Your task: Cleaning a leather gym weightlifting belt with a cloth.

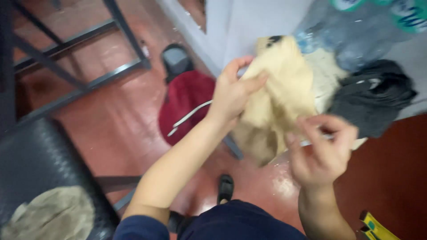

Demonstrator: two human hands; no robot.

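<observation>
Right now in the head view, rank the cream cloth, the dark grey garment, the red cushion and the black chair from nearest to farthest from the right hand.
1. Cream cloth: at the right hand, fingers pinching its lower edge.
2. Dark grey garment: just above and to the right.
3. Red cushion: on the floor, beyond the left hand.
4. Black chair: far left edge.

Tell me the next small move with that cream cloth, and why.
Probably draw the right hand outward to spread the cream cloth: the left hand grips its upper edge, and the cloth hangs bunched between both hands.
</observation>
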